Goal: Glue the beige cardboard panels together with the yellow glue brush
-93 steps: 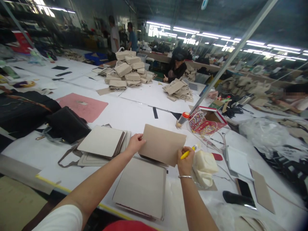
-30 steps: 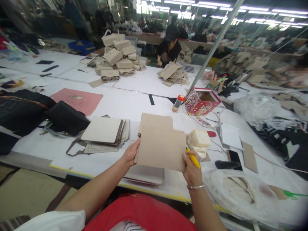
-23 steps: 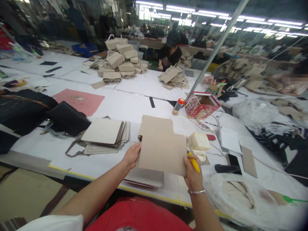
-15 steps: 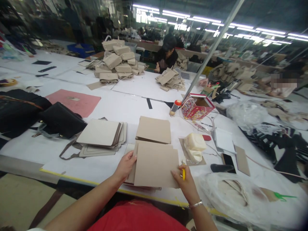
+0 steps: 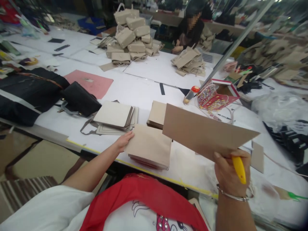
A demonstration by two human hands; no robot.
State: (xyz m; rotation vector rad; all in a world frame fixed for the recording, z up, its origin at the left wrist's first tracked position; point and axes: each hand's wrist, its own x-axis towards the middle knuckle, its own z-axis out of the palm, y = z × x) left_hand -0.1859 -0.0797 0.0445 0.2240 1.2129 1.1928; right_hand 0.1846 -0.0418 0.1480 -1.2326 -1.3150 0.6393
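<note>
At a white-topped bench [image 5: 134,85], a person's right hand [image 5: 232,175] grips a tan panel [image 5: 204,130], raised and tilted, along with a yellow tool [image 5: 239,170]. The left hand [image 5: 124,142] touches the left edge of a near stack [image 5: 150,142] of panels; whether its fingers pinch the top one is unclear. Just beyond sits a second stack [image 5: 156,114], partly behind the raised panel.

1 head-worn camera, wearer's-eye view, looking forward and down, red garment [image 5: 141,195] along bottom edge, white table [image 5: 137,91] stretching ahead, left hand [image 5: 125,141] fairly near, right hand [image 5: 232,175] closest to lens, person across table [image 5: 198,33] farther off near top
</note>
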